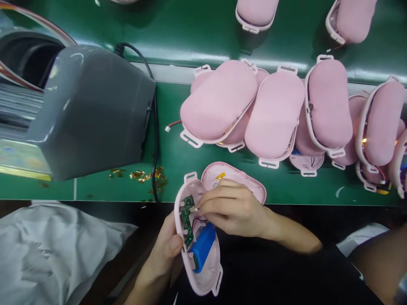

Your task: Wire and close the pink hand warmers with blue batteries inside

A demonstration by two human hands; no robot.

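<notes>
pink shells (352,19) cropped, connector under fingers (219,199)

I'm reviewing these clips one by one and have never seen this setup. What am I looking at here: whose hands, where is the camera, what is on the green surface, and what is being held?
There is one picture, taken by a camera worn on a person's head, looking down at their own two bare hands. No robot is involved.

The left hand grips an open pink shell half from the side. Inside it sit a green circuit board and a blue cylindrical battery. The right hand pinches something small at the top of the board, near thin red wires; what exactly it pinches is too small to tell. A second open shell half lies partly under that hand.

On the green table lie many closed pink cases, a grey machine with a black cable, and gold scraps.
</notes>
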